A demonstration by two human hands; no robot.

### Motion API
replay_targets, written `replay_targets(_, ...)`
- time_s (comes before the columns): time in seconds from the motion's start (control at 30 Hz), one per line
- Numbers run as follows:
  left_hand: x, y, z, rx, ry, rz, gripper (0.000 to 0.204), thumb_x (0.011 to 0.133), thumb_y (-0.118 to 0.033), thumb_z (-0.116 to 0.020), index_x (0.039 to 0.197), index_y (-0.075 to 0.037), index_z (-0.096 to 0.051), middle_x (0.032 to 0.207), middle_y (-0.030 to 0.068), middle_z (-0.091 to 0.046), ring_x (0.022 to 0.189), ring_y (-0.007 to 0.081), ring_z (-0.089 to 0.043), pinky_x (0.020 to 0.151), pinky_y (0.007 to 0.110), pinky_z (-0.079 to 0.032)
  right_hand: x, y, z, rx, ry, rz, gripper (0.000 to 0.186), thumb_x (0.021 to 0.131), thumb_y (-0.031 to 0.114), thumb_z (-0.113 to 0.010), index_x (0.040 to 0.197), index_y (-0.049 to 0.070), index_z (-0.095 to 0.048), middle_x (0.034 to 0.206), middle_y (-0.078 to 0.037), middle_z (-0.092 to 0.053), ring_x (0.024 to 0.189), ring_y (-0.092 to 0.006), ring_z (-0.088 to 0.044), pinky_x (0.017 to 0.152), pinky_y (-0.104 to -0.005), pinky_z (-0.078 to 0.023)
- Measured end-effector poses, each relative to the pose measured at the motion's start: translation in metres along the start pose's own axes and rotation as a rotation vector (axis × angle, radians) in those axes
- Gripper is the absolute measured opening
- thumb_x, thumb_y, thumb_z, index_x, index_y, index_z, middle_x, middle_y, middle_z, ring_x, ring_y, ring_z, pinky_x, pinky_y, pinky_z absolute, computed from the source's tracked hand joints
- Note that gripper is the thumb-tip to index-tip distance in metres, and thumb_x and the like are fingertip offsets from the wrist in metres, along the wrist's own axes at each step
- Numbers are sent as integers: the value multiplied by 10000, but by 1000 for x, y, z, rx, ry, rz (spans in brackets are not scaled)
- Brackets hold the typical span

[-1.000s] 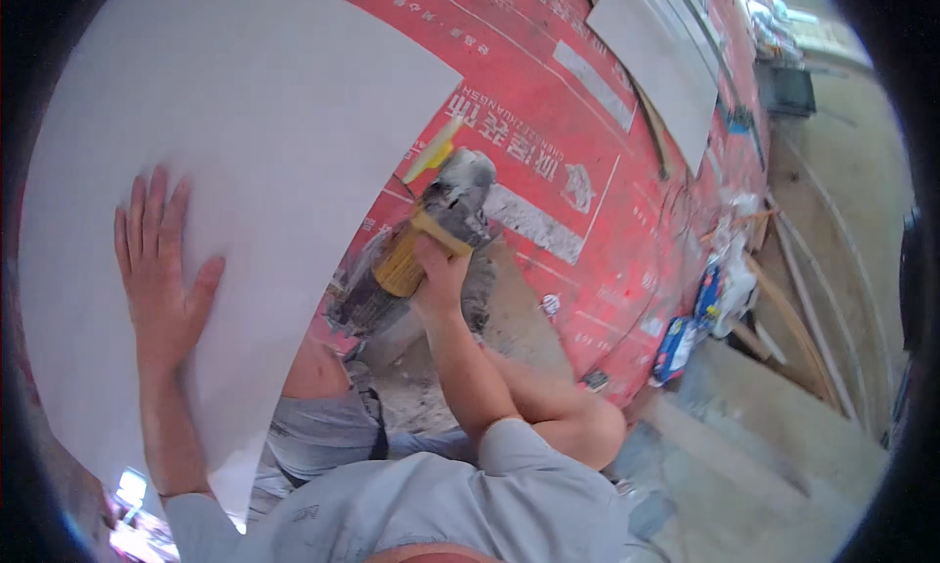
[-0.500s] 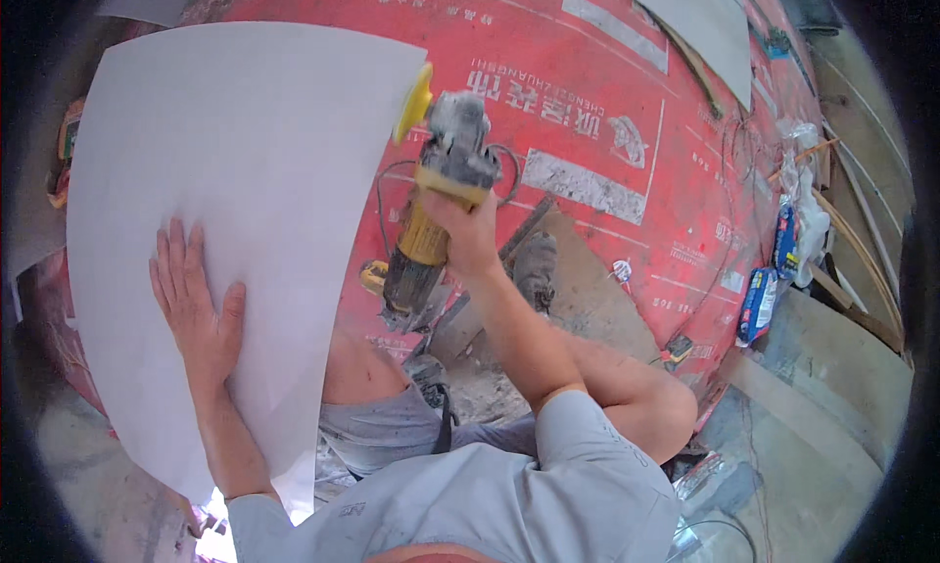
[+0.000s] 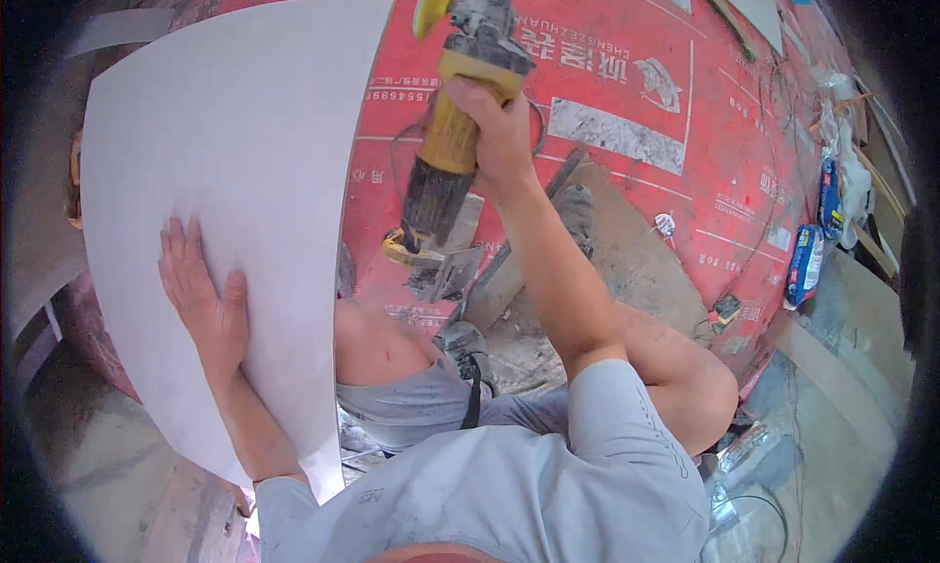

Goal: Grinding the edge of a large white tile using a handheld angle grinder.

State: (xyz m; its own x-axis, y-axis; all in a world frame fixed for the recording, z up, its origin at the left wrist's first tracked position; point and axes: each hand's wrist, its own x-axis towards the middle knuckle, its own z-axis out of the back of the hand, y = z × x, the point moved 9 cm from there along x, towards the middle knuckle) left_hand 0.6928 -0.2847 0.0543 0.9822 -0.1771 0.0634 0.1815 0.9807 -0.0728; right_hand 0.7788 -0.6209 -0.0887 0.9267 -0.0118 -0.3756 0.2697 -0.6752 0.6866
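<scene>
My left hand [image 3: 204,294] lies flat on a large white panel [image 3: 255,122], fingers stretched toward its far end. In my right hand [image 3: 494,137] is a yellow and black angle grinder [image 3: 452,137], gripped round its body. A yellow disc [image 3: 432,5] sits on the grinder's head, pointing left. The disc is off the panel, just beyond its far right corner, and whether it spins cannot be told. The grinder's cord shows beside its body.
Red printed sheeting [image 3: 627,220] covers the floor ahead. A brown board [image 3: 627,279] lies in front of my bent legs. At the right are blue packets [image 3: 805,264], clear plastic and wood strips. A dusty grey-white strip [image 3: 617,135] lies on the sheeting.
My right hand has carried the grinder farther away and slightly right, so the disc has left the panel's right edge. My left hand stays flat on the panel. The whole view has shifted somewhat.
</scene>
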Motion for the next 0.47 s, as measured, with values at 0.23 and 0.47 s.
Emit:
replay_targets(0.23, -1, 1, 1, -24, 7, 15, 765, 1014, -557, -460, 1586, -58, -360, 1668, 165, -307, 1555, 382, -224, 1262, 545, -101, -52, -24, -16, -47, 58, 55, 394, 827, 11, -784, 1187, 32, -625, 1059, -63, -710, 909, -174, -701, 813, -348, -598)
replay_targets(0.47, -1, 0, 1, -4, 4, 29, 795, 1023, -625, -405, 1595, -75, -360, 1667, 174, -312, 1560, 378, -214, 1269, 507, -105, -2, 10, -23, -144, 87, 126, 377, 863, 106, -733, 1208, 3, -619, 972, -109, -707, 832, -232, -722, 733, -388, -613)
